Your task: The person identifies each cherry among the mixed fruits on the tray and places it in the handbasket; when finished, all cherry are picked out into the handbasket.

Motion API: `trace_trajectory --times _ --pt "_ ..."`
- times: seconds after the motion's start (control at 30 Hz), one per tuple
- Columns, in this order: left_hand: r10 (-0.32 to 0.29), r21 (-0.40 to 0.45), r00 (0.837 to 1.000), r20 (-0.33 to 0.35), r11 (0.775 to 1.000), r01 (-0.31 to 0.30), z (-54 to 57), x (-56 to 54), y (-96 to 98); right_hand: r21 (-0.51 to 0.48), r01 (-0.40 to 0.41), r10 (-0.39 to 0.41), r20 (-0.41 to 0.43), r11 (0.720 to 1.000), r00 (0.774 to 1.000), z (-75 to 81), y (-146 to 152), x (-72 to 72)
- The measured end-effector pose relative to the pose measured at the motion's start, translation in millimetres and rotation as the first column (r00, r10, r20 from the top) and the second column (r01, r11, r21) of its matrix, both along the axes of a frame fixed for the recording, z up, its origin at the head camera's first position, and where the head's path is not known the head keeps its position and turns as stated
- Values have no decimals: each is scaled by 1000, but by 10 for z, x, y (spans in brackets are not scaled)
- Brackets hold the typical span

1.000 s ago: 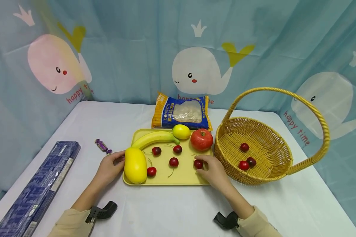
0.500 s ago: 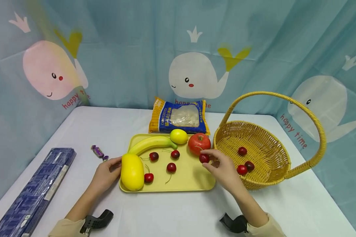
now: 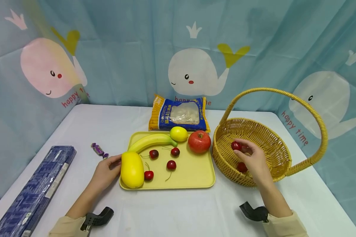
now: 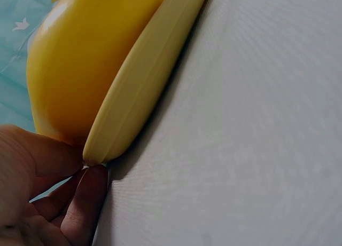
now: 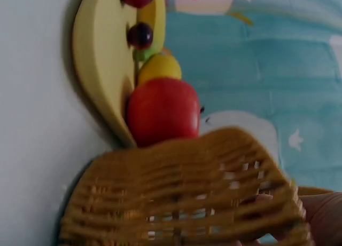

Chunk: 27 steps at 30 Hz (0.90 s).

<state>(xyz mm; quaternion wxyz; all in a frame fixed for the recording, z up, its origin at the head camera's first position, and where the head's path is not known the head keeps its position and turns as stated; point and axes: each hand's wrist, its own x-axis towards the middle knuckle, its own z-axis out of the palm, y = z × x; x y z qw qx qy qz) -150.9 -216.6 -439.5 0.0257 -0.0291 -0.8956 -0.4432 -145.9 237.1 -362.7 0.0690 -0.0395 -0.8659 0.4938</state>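
In the head view my right hand (image 3: 256,164) is inside the basket's outline, pinching a dark red cherry (image 3: 236,145) between thumb and fingertips. Another cherry (image 3: 241,167) shows below it in the wicker basket (image 3: 225,164); the hand hides part of the inside. My left hand (image 3: 104,174) grips the left edge of the yellow tray (image 3: 190,179), thumb and fingers meeting at its rim in the left wrist view. Right beside that hand lies a yellow mango-like fruit (image 3: 132,169). Several stemmed cherries, one of them a middle cherry (image 3: 171,165), lie on the tray.
A banana (image 3: 151,141), a lemon (image 3: 179,134) and a red apple-like fruit (image 3: 199,142) line the tray's back. Behind stands a blue-orange food packet (image 3: 181,115). A wrapped candy (image 3: 99,150) and a long blue package (image 3: 35,191) lie left. The basket's tall handle (image 3: 311,108) arches over it.
My right hand has lifted a cherry from the tray's right side and carried it right, over the basket. The left hand stays at the tray's edge.
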Motion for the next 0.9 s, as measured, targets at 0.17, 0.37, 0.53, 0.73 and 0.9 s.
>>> trace_trajectory --times 0.17,0.37,0.53,0.73,0.9 --pt "-7 -8 1000 -6 1000 7 8 -7 -1 -41 -5 7 56 999 998 -8 120 15" --pt "-7 -25 1000 -6 1000 7 19 -5 -1 -14 -39 41 94 999 995 -13 127 -8" --pt "-3 -18 1000 4 1000 3 33 5 7 8 -53 52 91 999 995 -24 126 -20" --pt "-1 -13 1000 11 1000 1 42 14 11 -7 -36 36 86 999 996 -36 132 -40" --pt "-4 -5 1000 3 1000 4 42 1 11 -34 -18 20 44 999 999 -19 124 -20"
